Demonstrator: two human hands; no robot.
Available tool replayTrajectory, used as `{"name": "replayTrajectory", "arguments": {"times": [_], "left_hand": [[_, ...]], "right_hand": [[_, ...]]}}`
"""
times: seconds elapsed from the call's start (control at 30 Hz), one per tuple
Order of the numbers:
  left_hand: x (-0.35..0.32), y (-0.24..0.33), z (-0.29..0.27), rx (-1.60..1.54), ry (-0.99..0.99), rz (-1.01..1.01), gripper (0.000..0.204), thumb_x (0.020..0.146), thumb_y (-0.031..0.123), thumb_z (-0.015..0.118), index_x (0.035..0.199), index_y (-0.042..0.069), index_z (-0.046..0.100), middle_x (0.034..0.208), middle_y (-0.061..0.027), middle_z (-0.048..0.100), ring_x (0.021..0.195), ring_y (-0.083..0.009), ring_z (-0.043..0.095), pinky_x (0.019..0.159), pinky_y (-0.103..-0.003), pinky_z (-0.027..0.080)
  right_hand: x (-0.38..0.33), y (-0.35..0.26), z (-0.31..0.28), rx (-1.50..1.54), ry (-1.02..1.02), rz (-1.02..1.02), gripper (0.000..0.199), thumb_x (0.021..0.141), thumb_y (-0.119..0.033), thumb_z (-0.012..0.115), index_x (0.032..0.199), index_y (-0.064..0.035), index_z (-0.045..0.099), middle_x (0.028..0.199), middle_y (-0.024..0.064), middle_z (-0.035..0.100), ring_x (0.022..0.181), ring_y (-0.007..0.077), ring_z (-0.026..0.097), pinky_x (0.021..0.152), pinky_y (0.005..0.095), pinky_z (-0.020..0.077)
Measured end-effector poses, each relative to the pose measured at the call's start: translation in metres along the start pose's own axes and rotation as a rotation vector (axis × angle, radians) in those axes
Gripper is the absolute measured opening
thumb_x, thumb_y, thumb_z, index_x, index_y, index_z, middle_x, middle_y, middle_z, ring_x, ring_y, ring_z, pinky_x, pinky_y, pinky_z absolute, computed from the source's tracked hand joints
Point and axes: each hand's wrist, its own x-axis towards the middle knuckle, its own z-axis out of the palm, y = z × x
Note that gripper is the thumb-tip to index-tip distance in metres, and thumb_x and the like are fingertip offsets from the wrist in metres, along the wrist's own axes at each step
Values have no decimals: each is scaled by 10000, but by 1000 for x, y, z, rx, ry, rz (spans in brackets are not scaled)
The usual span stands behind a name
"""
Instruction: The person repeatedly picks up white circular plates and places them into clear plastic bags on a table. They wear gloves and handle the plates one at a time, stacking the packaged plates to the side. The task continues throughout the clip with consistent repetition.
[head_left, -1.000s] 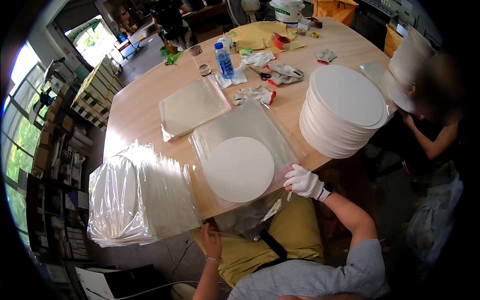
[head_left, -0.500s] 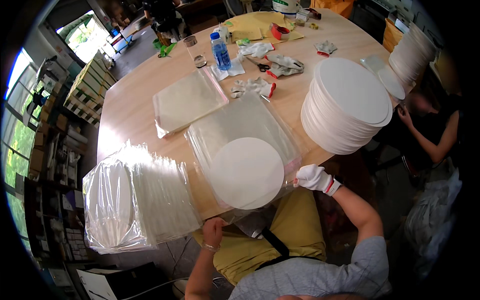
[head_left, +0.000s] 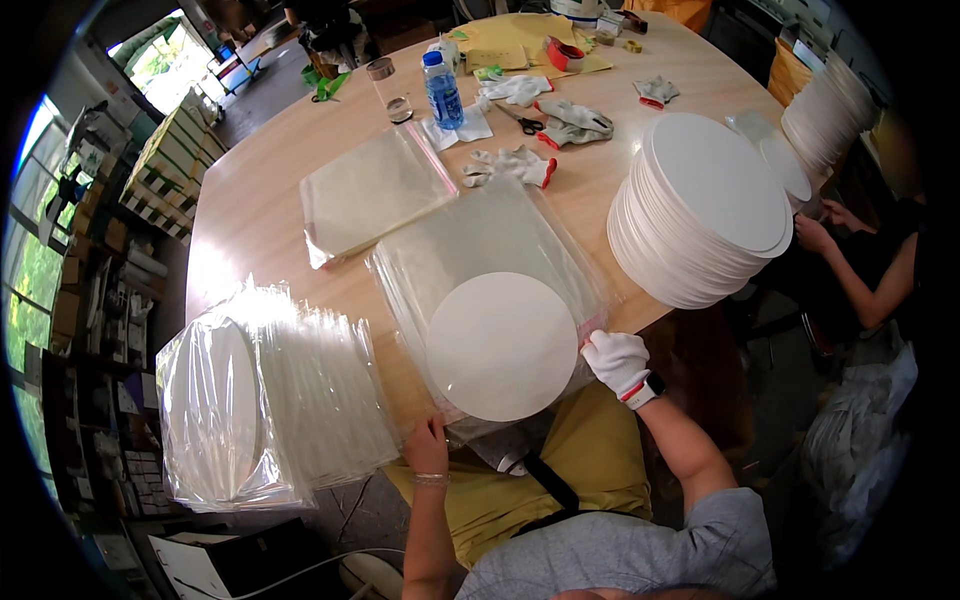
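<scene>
On wooden worktop (head_left: 260, 220): tall stack of white discs (head_left: 700, 215) at right; pile of bagged discs (head_left: 265, 400) at left; single white disc (head_left: 502, 345) on clear bags (head_left: 480, 250) at near edge. Gloved right hand (head_left: 615, 360), fingers curled on disc rim. Bare left hand (head_left: 428, 450), fingers pinching bag edge.

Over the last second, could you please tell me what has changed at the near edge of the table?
The white disc has slid further into the clear bag. The gloved right hand has kept its grip on the disc's right edge, and the bare left hand has stayed at the bag's near end. The tall stack of discs and the bagged pile did not move.
</scene>
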Motion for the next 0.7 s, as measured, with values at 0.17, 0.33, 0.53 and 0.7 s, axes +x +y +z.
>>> {"name": "replayTrajectory", "arguments": {"times": [0.17, 0.33, 0.53, 0.7], "left_hand": [[-9, 26, -16, -137, 215, 177, 305, 848, 308, 560, 1002, 46, 545, 1051, -193, 540, 968, -373, 518, 805, -473, 414], [-19, 48, -4, 294, -186, 544, 561, 812, 293, 603, 1248, 13, 389, 1339, -238, 323, 1212, -384, 338, 968, -570, 269], [-93, -10, 17, -362, 99, 173, 570, 807, 284, 639, 1235, 12, 379, 1258, -204, 367, 1128, -320, 417, 911, -468, 362], [-67, -2, 41, -1590, -174, -676, 286, 871, 314, 580, 1013, 83, 488, 925, -37, 551, 832, -175, 561, 706, -351, 468]], "right_hand": [[0, -2, 0, -31, -9, 18, 214, 802, -236, 512, 615, -145, 562, 659, 51, 530, 498, 255, 558, 421, 417, 407], [2, 2, 11, -38, -38, 56, 214, 801, -249, 511, 626, -144, 575, 665, 53, 540, 514, 257, 567, 428, 416, 414], [2, -2, 7, 66, 12, 63, 227, 795, -257, 516, 628, -104, 521, 580, 114, 540, 515, 321, 550, 468, 447, 414], [-2, 3, 15, 167, -7, 198, 261, 796, -290, 510, 629, -90, 516, 563, 151, 550, 535, 356, 554, 492, 473, 412]]}}
